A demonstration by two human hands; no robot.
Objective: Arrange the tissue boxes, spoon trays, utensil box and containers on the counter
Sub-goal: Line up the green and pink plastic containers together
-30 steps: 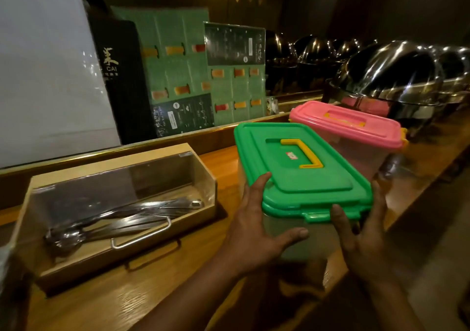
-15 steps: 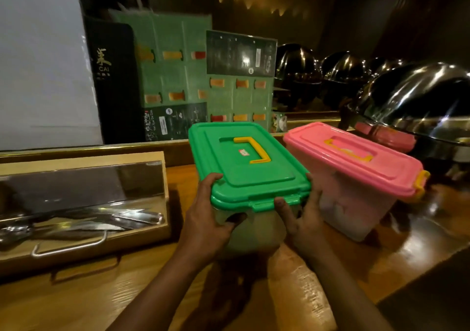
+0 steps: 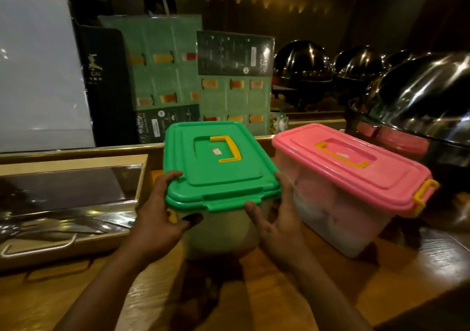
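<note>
Fingers of the left hand: curled over the near-left corner of the green lid, thumb laid along the clear wall below; grasping the green-lidded container.
Fingers of the right hand: spread against the near-right side of the same container, thumb across its front wall; likewise grasping it.

Green-lidded container: clear body, green snap lid with a yellow handle folded flat and a small sticker beside it. Position: centre of the wooden counter, its base at the counter surface; whether it rests fully on the wood cannot be told.

Pink-lidded container: clear body, pink lid, yellow handle and yellow side latch. Position: just beside the green one on its right, turned at an angle; resting on the counter.

Utensil box: pale wood, clear sloping cover, metal pull handle at the front, metal utensils inside. Position: left of the green container, near but apart.

Behind the counter ledge: white board, black bag with pale lettering, green drink menus standing upright.

Far right: row of polished domed chafing dishes, the nearest behind the pink-lidded container.
</note>
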